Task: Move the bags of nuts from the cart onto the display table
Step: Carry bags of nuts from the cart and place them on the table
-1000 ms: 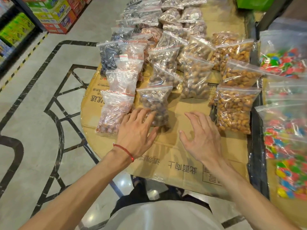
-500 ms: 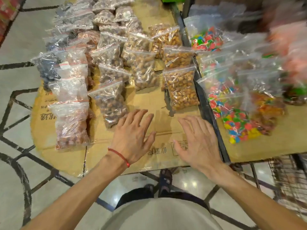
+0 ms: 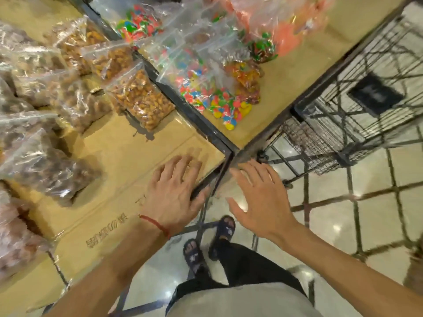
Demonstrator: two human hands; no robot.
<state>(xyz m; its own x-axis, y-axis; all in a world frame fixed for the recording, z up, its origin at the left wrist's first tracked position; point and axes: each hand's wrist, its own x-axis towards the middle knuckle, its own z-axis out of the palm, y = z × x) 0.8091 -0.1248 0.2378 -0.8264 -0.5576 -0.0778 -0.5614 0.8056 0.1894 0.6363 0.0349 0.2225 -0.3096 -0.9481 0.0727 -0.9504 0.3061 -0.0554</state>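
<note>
Shiny tiled floor with dark lines, and the bench on my left is covered in flattened cardboard. The bags of nuts are lying on it in overlapping rows, and candy bags sit on the next bench over. The wire cart is off to my right, but I only see mesh and a dark panel in it, so I can't tell if any nut bags are left in there. What worries me is the metal frame corner sticking out right between my hands, which is easy to clip with a knuckle or hip while reaching for the cart. The floor also looks slick and I'm in open sandals. The bags are slippery plastic leaning on each other, so one careless nudge could slide a row. The cardboard seems to hang past the edge, so anything put there might tip. My left hand is spread flat over the cardboard by the corner, holding nothing, and it's too blurry to say if it touches. My right hand is open too, fingers splayed over the floor, empty.
</note>
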